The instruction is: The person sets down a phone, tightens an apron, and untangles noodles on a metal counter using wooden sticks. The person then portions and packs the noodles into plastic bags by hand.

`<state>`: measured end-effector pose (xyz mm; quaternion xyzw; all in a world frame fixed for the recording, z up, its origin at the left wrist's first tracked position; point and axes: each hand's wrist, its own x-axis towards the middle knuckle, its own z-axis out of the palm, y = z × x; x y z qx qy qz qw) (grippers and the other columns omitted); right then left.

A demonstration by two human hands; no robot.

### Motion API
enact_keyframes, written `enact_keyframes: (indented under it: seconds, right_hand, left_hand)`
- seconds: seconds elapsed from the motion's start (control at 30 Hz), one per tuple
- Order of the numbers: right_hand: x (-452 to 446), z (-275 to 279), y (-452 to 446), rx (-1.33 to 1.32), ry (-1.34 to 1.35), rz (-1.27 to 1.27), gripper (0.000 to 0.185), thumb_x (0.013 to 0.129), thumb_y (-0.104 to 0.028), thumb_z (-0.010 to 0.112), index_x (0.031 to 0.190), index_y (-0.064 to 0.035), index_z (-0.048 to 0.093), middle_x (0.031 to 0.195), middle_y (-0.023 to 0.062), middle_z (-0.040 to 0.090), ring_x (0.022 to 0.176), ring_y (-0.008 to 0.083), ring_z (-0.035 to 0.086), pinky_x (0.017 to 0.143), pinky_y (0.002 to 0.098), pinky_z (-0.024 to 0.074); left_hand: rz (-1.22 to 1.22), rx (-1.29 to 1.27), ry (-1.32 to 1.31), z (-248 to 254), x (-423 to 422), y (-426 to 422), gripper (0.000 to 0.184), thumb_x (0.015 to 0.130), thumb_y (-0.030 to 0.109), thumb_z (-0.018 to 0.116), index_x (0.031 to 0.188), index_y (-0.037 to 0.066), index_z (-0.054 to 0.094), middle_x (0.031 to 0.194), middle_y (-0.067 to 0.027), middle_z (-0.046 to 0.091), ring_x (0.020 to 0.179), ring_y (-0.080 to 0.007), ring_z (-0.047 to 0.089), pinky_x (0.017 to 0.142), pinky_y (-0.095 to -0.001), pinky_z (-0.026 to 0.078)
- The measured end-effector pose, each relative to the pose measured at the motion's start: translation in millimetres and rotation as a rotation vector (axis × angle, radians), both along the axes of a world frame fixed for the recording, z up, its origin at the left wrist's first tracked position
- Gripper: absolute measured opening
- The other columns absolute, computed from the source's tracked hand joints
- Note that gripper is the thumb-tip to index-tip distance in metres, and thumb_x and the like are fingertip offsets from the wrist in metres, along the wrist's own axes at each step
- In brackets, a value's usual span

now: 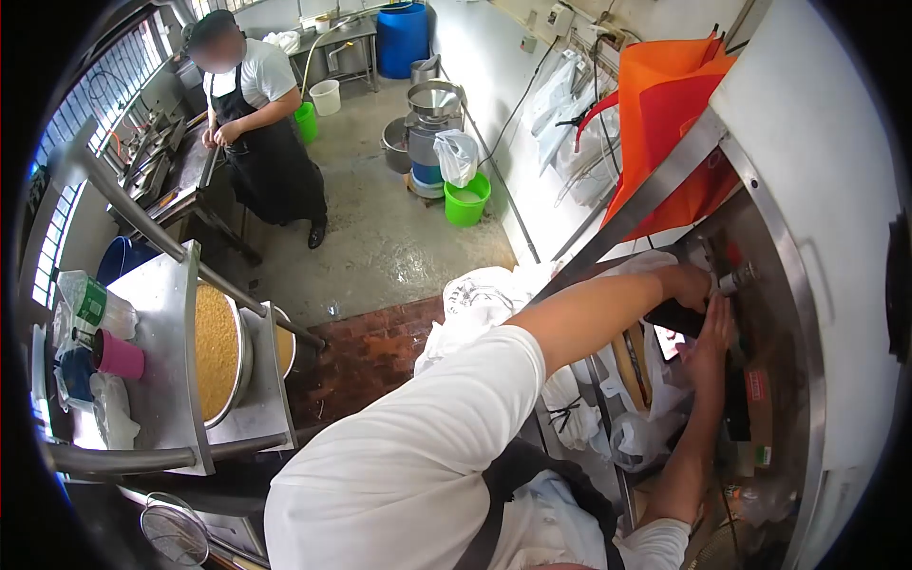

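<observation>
Both my arms reach into a metal-framed shelf at the right. My left hand [688, 284] is bent at the wrist over a dark flat object [676, 316], its fingers closed and mostly hidden. My right hand [710, 339] lies just beside it, fingers stretched upward, the fingertips close to the left hand. A small bright panel [668, 342], like a lit screen, shows between the hands; whether it belongs to the dark object I cannot tell. A metal fitting [741, 276] is just beyond my fingers. White plastic bags [641, 439] lie below my hands.
Orange-red bags [670, 123] hang above the shelf. A steel rack [157, 294] with a large pan of yellowish grainy food [217, 351] stands at left. Another person [261, 123] in a black apron stands at a counter. A grinder-like machine [432, 133] and green bucket [466, 201] stand by the wall.
</observation>
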<state>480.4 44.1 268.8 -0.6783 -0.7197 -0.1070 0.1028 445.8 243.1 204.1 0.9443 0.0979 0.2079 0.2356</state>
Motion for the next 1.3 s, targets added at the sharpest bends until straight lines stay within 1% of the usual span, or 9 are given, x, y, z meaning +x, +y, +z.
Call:
enact_keyframes:
  seconds: [0.13,0.33,0.43,0.53,0.83,1.03,1.13,1.27,1.3]
  right_hand:
    - [5,-15,5,0.036,0.009,-0.073,0.111,0.066,0.0,0.083,0.156,-0.0028,0.018,0.158,0.022,0.029,0.149,0.0373,0.024,0.121,0.0516,0.022]
    - [1,-18,0,-0.021,0.08,-0.07,0.107,0.068,0.0,0.082,0.154,0.0018,0.019,0.149,0.0268,0.037,0.138,0.0436,0.036,0.117,0.0517,0.0275]
    - [2,-27,1,0.044,0.068,-0.034,0.106,0.068,0.0,0.081,0.153,0.0036,0.019,0.146,0.0286,0.039,0.135,0.0464,0.038,0.116,0.0506,0.0289]
    - [3,-30,2,0.049,0.122,-0.038,0.106,0.068,0.002,0.08,0.154,0.0011,0.018,0.14,0.0285,0.044,0.132,0.0459,0.04,0.113,0.0495,0.0326]
    - [-12,-28,4,0.076,0.156,-0.018,0.102,0.071,-0.006,0.082,0.152,0.0055,0.021,0.134,0.0293,0.047,0.126,0.046,0.044,0.108,0.0492,0.036]
    - [-5,-45,11,0.088,0.163,-0.014,0.105,0.07,-0.002,0.081,0.152,0.0079,0.016,0.131,0.029,0.048,0.127,0.0458,0.042,0.111,0.051,0.0331]
    - [-21,-37,8,0.102,0.258,-0.054,0.103,0.069,-0.002,0.081,0.152,0.0075,0.02,0.134,0.0289,0.047,0.128,0.0454,0.042,0.111,0.051,0.0335]
    - [-16,-45,10,0.152,0.238,-0.075,0.1,0.07,-0.003,0.082,0.151,0.0061,0.024,0.135,0.0292,0.047,0.129,0.0457,0.042,0.111,0.0508,0.0343]
    - [-8,-50,12,0.156,0.209,-0.079,0.1,0.07,-0.003,0.082,0.151,0.0053,0.024,0.135,0.0292,0.047,0.129,0.0457,0.042,0.11,0.0508,0.0346]
  left_hand:
    - [-0.129,0.152,0.09,17,4,-2,0.037,0.085,0.038,0.069,0.101,0.004,0.074,0.104,-0.0214,0.071,0.099,-0.0385,0.065,0.09,-0.0453,0.05]
    - [-0.197,0.194,0.214,27,-2,-1,0.042,0.085,0.044,0.07,0.098,0.005,0.075,0.099,-0.0188,0.073,0.096,-0.037,0.067,0.089,-0.045,0.051]
    - [-0.153,0.186,0.331,29,3,-3,0.045,0.083,0.046,0.071,0.108,0.009,0.075,0.108,-0.0175,0.073,0.102,-0.0363,0.066,0.093,-0.0449,0.049]
    - [-0.193,0.2,0.258,29,-1,-6,0.042,0.085,0.045,0.07,0.096,0.005,0.075,0.099,-0.0183,0.073,0.096,-0.0362,0.067,0.089,-0.045,0.051]
    - [-0.246,0.244,0.227,29,-2,-1,0.039,0.084,0.042,0.072,0.093,0.004,0.075,0.099,-0.0192,0.073,0.093,-0.0359,0.068,0.086,-0.0437,0.052]
    - [-0.241,0.222,0.218,26,-3,-1,0.041,0.081,0.041,0.075,0.092,0.001,0.074,0.1,-0.0209,0.073,0.095,-0.0367,0.068,0.088,-0.0439,0.052]
    - [-0.216,0.219,0.239,28,-7,-4,0.041,0.078,0.04,0.077,0.094,0.002,0.074,0.101,-0.0208,0.072,0.097,-0.0368,0.068,0.088,-0.0414,0.052]
    - [-0.017,0.089,0.116,29,-26,-20,0.046,0.079,0.032,0.074,0.112,0.001,0.068,0.107,-0.0198,0.069,0.102,-0.037,0.066,0.092,-0.0469,0.049]
    - [0.078,0.036,0.106,50,-56,-43,0.047,0.079,0.028,0.073,0.116,0.001,0.065,0.109,-0.0198,0.068,0.105,-0.0372,0.065,0.093,-0.0488,0.047]
